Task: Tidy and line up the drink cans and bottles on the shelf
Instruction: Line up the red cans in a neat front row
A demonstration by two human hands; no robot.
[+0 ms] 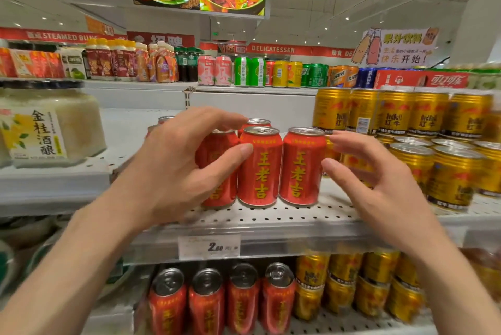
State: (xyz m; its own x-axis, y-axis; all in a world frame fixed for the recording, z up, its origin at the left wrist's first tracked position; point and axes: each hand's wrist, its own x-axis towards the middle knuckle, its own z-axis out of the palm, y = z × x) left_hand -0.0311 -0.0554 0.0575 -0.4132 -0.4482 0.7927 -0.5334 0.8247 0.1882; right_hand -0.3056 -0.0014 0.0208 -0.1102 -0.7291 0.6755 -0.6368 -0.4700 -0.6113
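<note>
Both forearms reach up toward the perforated white shelf [298, 215]. The left hand [173, 172] wraps the leftmost front red Wanglaoji can [217, 169], fingers curled over its top rim and thumb pressed near the seam with the middle red can [259, 166]. Just right of that thumb stands the third red can [302, 165]. The right hand [379, 180] hovers beside this can, fingers and thumb spread in a loose claw, holding nothing; whether the fingertips touch the can is unclear. Behind that hand stand gold Red Bull cans [455, 177].
</note>
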